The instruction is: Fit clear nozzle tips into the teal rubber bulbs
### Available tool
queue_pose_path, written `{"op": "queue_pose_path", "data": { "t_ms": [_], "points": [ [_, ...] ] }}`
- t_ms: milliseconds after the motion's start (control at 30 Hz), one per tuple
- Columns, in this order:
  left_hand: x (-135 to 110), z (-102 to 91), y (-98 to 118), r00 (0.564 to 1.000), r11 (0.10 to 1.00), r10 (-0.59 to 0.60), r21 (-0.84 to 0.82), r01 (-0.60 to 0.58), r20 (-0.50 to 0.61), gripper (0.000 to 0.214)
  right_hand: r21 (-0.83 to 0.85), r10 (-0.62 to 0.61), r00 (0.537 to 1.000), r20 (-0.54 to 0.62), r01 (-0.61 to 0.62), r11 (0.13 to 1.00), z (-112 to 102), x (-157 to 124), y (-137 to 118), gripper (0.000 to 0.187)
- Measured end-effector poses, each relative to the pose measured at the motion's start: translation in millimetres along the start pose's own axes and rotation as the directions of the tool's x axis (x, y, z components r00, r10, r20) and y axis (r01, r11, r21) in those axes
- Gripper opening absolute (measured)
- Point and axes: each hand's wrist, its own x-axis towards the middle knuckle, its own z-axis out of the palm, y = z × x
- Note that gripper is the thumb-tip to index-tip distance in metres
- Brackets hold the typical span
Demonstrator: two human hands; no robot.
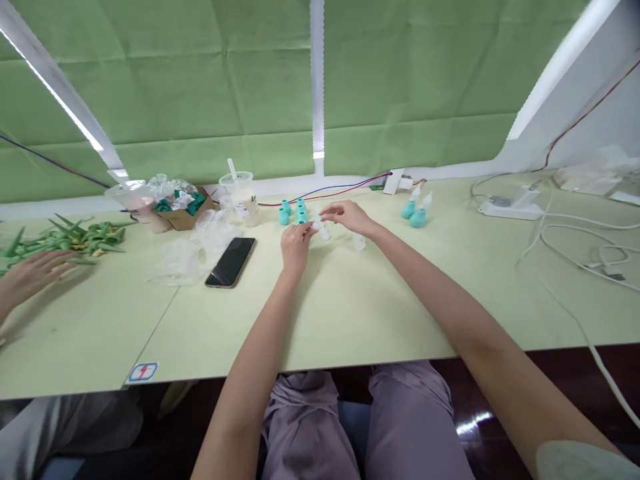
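One left hand (295,245), one right hand (353,217), at white pieces (325,235) toward the bench's (350,307) far edge; whether either grip is clamped or apart, unclear. Handling advised: light pinch, teal bulbs (283,217) undisturbed.

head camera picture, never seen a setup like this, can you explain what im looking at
There is no machine here: one camera, worn on a person's head, looks forward and down. That person's bare left hand and right hand are close together at some small whitish pieces; whether either grips one is too small to tell. On the table nearby are small teal pots, a phone and a drink cup. The hand at far left, by green pieces, is another person's.
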Motion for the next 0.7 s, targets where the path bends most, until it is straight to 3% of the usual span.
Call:
{"op": "queue_pose_path", "data": {
  "t_ms": [100,200,300,567,633,700],
  "points": [
    [0.9,-0.9,1.1,0.998,0.998,-0.05,-0.044,0.049,-0.034,0.01,-0.295,0.052,0.996,-0.069,-0.07,0.953,-4.7,10.6,13.3,0.013],
    [1.0,-0.8,2.0,0.995,0.993,-0.085,-0.087,0.081,-0.049,0.01,-0.558,0.073,0.997,0.036,-0.04,0.829,1.4,22.2,25.7,0.017],
    [0.7,-0.6,3.1,0.994,0.989,-0.101,-0.11,0.096,-0.042,0.011,-0.688,0.077,0.992,0.099,0.012,0.725,13.5,30.1,31.9,0.016],
    [-0.5,-3.0,6.2,0.999,0.994,-0.017,-0.11,0.014,-0.033,0.027,-0.689,0.068,0.992,0.111,0.027,0.724,29.1,30.1,33.4,0.013],
    [-1.3,-3.3,6.8,1.0,0.995,0.005,-0.099,-0.007,-0.019,0.024,-0.642,0.06,0.993,0.098,0.017,0.766,27.4,29.9,34.0,0.013],
    [-2.0,-3.2,7.8,1.0,0.994,-0.016,-0.107,0.016,0.0,0.022,-0.497,0.042,0.998,0.046,-0.013,0.868,22.9,28.6,32.4,0.01]
  ]
}}
